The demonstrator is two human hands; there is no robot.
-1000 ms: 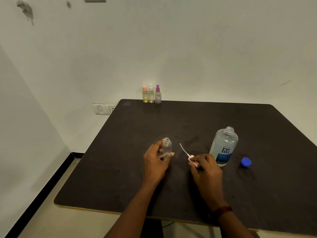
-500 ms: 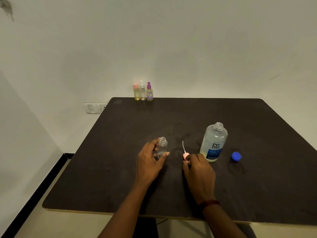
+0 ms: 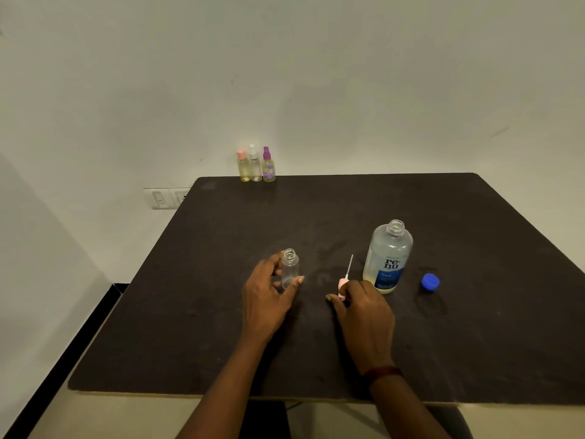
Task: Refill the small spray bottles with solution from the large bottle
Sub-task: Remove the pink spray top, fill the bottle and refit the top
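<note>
Matte tabletop point(image 3: 348, 201), clear cylindrical bottle point(image 3: 290, 270), pink pump point(image 3: 342, 285)

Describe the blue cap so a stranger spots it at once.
On the dark table, find the large open bottle with the blue label. Right of it, apart, lies the blue cap, the only small round blue piece.

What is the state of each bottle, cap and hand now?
small bottle: upright, open, gripped by left hand.
pink spray head: off, held by right hand.
large bottle: upright, uncapped.
blue cap: off, lying on table.
three far bottles: upright, capped.
</note>
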